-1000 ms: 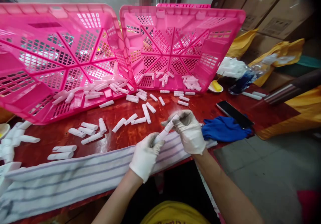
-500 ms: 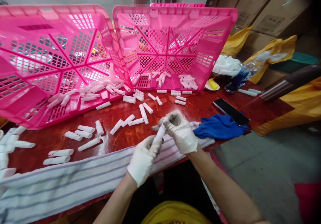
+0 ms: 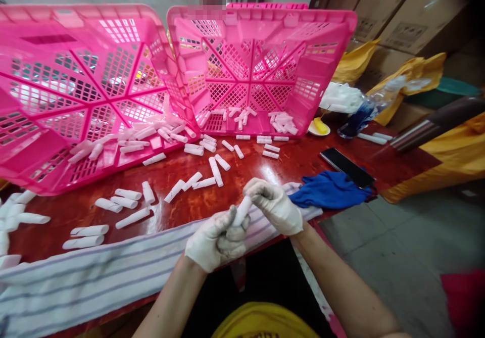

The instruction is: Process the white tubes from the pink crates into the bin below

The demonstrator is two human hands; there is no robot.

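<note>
Both my hands wear white gloves and meet over the table's front edge. My left hand [image 3: 217,239] is closed round the lower end of a small white tube [image 3: 242,210]. My right hand [image 3: 275,204] is closed over the tube's upper end. The tube stands nearly upright between them, above a white striped cloth [image 3: 113,272] that lies along the red table [image 3: 288,163]. Several more white tubes [image 3: 193,180] lie loose on the table beyond my hands.
Two pink mesh crates, the left crate [image 3: 76,90] and the right crate [image 3: 261,60], lean open toward me with tubes spilling out. A blue cloth [image 3: 328,189] and a black phone [image 3: 346,167] lie at the right. Yellow bags [image 3: 417,70] and cardboard boxes [image 3: 424,9] stand behind.
The tube has swung from a slant to nearly upright. My right hand has closed down over its top, and my left hand has turned its palm more toward me.
</note>
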